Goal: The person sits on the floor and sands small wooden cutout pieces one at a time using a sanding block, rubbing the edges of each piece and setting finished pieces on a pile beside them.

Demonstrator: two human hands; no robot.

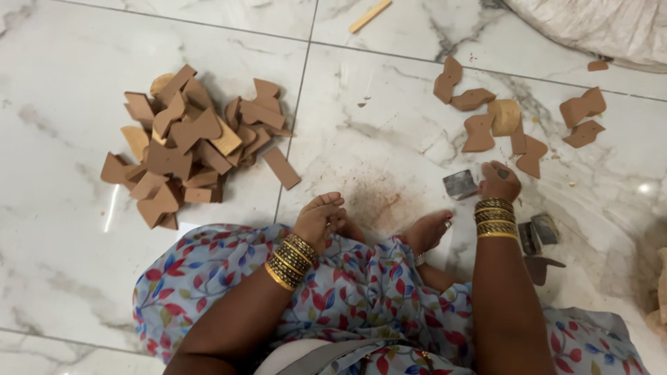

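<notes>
I sit on a white marble floor (69,229) in a blue flowered garment. My left hand (318,217) rests on my knee near my foot, fingers curled, holding nothing that I can see. My right hand (497,182) is lowered to the floor, fingers closed; whether it grips anything is hidden. A small grey sanding block (460,185) lies just left of it. A brown curved wooden piece (531,158) lies just beyond the right hand. A big pile of brown wooden shapes (187,142) sits at the left.
Several loose brown wooden pieces (479,132) and a paler wooden block (505,116) are scattered at the upper right. Brown dust (379,201) stains the floor before my feet. Grey blocks (538,232) lie by my right forearm. A wooden stick (370,15) and a white sack (597,28) lie at the top.
</notes>
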